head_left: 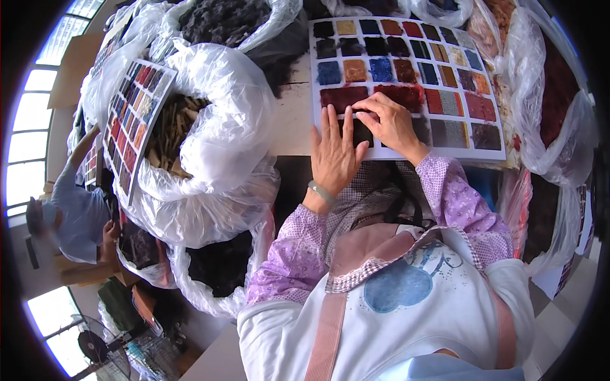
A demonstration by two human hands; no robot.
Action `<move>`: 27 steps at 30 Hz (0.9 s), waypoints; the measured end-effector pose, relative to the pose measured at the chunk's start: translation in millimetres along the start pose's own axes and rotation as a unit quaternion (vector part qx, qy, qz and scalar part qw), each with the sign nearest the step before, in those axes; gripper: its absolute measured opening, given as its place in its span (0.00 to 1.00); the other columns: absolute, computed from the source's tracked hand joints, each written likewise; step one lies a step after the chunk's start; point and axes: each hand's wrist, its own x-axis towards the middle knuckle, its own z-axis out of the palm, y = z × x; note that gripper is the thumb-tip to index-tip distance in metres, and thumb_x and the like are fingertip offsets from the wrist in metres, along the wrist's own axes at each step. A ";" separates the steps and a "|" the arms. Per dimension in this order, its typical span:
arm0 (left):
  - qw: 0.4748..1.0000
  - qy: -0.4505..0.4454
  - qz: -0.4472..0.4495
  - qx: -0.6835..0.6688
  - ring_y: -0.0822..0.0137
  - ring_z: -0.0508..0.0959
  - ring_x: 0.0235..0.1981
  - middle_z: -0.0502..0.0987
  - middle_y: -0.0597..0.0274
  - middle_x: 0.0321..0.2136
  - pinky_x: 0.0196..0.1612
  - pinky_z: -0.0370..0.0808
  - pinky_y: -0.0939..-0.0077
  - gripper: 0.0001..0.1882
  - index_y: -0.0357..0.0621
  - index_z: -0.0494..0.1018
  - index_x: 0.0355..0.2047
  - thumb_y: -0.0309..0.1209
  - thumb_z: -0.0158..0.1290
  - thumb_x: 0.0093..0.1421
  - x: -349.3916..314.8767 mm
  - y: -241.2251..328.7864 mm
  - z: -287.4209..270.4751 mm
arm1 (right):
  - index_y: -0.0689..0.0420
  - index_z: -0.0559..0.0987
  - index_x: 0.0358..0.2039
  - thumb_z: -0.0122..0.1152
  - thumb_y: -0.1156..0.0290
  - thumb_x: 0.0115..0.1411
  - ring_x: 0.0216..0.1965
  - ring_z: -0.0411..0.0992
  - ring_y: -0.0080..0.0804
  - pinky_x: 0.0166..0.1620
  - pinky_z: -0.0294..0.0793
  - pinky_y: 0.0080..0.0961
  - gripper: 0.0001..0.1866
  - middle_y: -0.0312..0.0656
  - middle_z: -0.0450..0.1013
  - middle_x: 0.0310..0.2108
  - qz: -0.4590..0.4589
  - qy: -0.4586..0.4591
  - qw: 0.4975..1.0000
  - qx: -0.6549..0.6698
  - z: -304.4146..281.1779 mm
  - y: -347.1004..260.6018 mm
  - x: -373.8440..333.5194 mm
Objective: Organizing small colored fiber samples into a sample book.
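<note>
While both hands pressed on the swatch card (406, 82), the left hand (335, 149) lay flat, fingers spread, holding nothing; the right hand (391, 120) curled its fingertips onto a dark swatch (363, 132) at the card's near edge. Uneven pressing might have left that swatch crooked or lifting.

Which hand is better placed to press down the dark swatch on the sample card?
Right, probably. The right hand has its fingertips curled on the dark swatch of the sample card; the left hand lies flat beside it.
</note>
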 end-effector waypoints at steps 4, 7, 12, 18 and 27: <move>0.985 -0.051 0.088 -0.141 0.51 0.56 0.57 0.57 0.45 0.54 0.54 0.56 0.53 0.35 0.48 0.55 0.56 0.45 0.51 0.50 -12.4 -20.2 -24.6 | 0.47 0.76 0.33 0.60 0.70 0.46 0.34 0.70 0.33 0.32 0.71 0.28 0.11 0.34 0.67 0.30 -0.024 -0.051 0.996 -0.072 -2.7 -12.5 -1.6; 0.958 0.011 0.012 -0.286 0.59 0.76 0.37 0.76 0.53 0.34 0.41 0.71 0.72 0.23 0.54 0.70 0.44 0.32 0.57 0.45 -4.2 -66.3 -90.9 | 0.48 0.75 0.36 0.60 0.71 0.46 0.33 0.70 0.34 0.32 0.71 0.28 0.13 0.36 0.68 0.31 -0.030 -0.079 0.994 -0.074 -6.5 -7.7 -0.2; 0.518 0.371 -0.318 -0.702 0.56 0.75 0.39 0.73 0.51 0.35 0.42 0.73 0.65 0.12 0.39 0.63 0.38 0.35 0.46 0.59 -10.2 -227.1 -141.1 | 0.53 0.75 0.35 0.59 0.75 0.47 0.23 0.70 0.30 0.28 0.70 0.23 0.12 0.38 0.68 0.31 0.028 -0.042 0.998 0.041 -21.4 -39.1 4.9; 0.375 0.421 -0.398 -0.723 0.54 0.75 0.38 0.72 0.50 0.37 0.33 0.75 0.68 0.19 0.44 0.63 0.43 0.44 0.42 0.59 -3.9 -337.2 -130.4 | 0.56 0.76 0.29 0.59 0.75 0.49 0.24 0.70 0.29 0.27 0.69 0.21 0.06 0.37 0.70 0.25 -0.055 -0.043 0.992 0.106 -22.7 -75.5 16.6; 0.449 0.343 -0.290 -0.772 0.76 0.70 0.18 0.75 0.66 0.25 0.15 0.61 0.88 0.10 0.51 0.68 0.31 0.41 0.47 0.55 66.4 -130.7 -128.1 | 0.56 0.60 0.53 0.48 0.44 0.54 0.39 0.66 0.21 0.43 0.66 0.20 0.34 0.40 0.67 0.38 0.089 -0.131 0.871 0.464 9.7 -91.2 59.1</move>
